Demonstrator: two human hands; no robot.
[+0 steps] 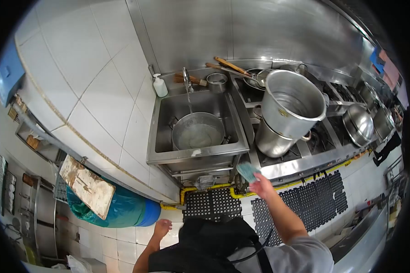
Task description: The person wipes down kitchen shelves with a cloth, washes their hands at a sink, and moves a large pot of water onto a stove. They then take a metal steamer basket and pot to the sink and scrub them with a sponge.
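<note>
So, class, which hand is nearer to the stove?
Right: the right hand is in front of the stove; the left hand is farther back, near the blue bin.

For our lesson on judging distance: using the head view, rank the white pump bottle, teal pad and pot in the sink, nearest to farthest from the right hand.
1. Teal pad: held in the right hand.
2. Pot in the sink: ahead, to the left.
3. White pump bottle: at the sink's back-left corner.
</note>
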